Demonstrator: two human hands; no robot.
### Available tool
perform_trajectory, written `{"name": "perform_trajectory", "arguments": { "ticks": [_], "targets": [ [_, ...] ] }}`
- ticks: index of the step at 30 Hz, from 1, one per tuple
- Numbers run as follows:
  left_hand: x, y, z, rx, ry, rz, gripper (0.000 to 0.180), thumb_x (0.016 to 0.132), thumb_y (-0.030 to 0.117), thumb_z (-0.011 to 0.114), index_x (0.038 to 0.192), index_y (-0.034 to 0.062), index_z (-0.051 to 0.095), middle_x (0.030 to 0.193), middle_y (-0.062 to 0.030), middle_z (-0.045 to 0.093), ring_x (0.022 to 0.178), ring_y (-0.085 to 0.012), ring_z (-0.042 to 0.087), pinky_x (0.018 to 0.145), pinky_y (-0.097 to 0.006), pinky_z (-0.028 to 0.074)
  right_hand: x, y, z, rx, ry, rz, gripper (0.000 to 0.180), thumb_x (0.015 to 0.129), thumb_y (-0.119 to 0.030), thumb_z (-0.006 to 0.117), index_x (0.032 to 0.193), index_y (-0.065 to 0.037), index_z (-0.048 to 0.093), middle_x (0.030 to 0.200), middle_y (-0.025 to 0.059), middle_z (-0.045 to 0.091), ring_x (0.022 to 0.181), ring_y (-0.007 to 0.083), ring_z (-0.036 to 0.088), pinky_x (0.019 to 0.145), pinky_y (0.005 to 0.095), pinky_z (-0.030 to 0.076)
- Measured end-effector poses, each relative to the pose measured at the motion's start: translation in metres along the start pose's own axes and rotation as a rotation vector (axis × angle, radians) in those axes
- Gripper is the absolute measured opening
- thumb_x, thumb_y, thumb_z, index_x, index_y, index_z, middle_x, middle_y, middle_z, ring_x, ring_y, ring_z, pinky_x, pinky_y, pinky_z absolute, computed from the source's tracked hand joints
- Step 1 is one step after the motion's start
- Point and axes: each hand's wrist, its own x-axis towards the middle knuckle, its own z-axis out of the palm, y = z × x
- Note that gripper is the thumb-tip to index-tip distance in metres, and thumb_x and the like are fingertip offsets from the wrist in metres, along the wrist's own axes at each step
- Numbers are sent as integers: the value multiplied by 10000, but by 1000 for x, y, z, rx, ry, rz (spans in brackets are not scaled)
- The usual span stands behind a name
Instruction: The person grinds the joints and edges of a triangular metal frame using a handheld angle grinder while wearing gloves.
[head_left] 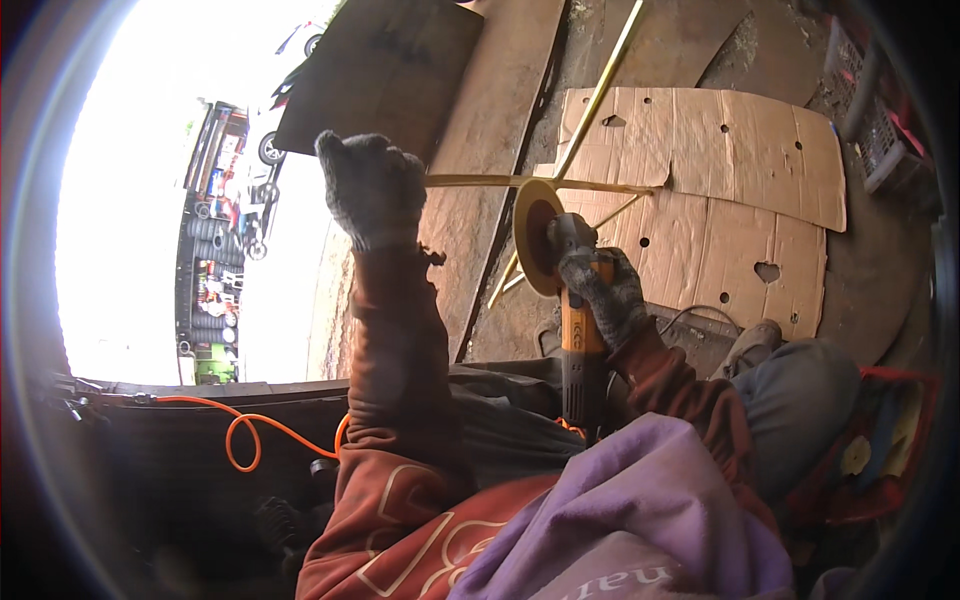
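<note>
left hand [372, 190]: gloved, raised, fingers closed round the near end of a thin yellow rod [540, 183].
right hand [605, 290]: gloved, wrapped tight round the body of an orange angle grinder [575, 330].
grinder disc [535, 238]: upright, just below the rod, close to it; contact cannot be told.
rod position: runs level from the left hand across above the cardboard sheet [740, 200].
orange cable [250, 435]: looped at lower left.
</note>
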Motion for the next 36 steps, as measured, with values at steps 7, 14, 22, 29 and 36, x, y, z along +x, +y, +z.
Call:
{"name": "perform_trajectory", "arguments": {
  "ticks": [7, 14, 22, 29, 36],
  "targets": [
    [-32, 17, 24, -202, 227, -109, 434, 1004, 417, 294, 648, 190, 399, 484, 23, 322, 379, -149, 326, 371, -299, 325, -9, 0, 16, 10, -57, 33, 322, 793, -115, 738, 1021, -81, 513, 928, 64, 640, 793, 143, 626, 700, 293, 532],
    [-47, 15, 19, -291, 368, -114, 494, 1001, 446, 299, 596, 174, 374, 444, 3, 274, 306, -167, 230, 311, -304, 266, -1, 12, 3, -91, 51, 72, 318, 778, -116, 755, 989, -78, 520, 878, 57, 640, 726, 130, 613, 661, 276, 523],
    [-61, 21, 10, -236, 334, -77, 473, 1001, 439, 307, 636, 160, 418, 453, -18, 320, 322, -180, 268, 348, -322, 315, -17, 6, 29, -90, -63, 86, 380, 777, -126, 756, 1051, -73, 498, 890, 55, 623, 724, 119, 606, 631, 269, 521],
    [-65, 19, -3, -318, 46, -79, 502, 1018, 379, 277, 676, 99, 516, 522, -26, 420, 421, -159, 342, 485, -328, 355, -2, 19, 4, -88, 61, 95, 305, 780, -107, 744, 982, -73, 518, 790, 37, 614, 629, 118, 589, 577, 264, 512],
    [-71, 18, 6, -270, 147, -52, 505, 1020, 373, 270, 664, 90, 490, 462, -9, 328, 371, -149, 257, 424, -322, 294, -10, 5, 16, -86, 24, 102, 328, 774, -109, 757, 970, -76, 497, 797, 33, 600, 659, 107, 583, 590, 262, 499]
  ]
}}
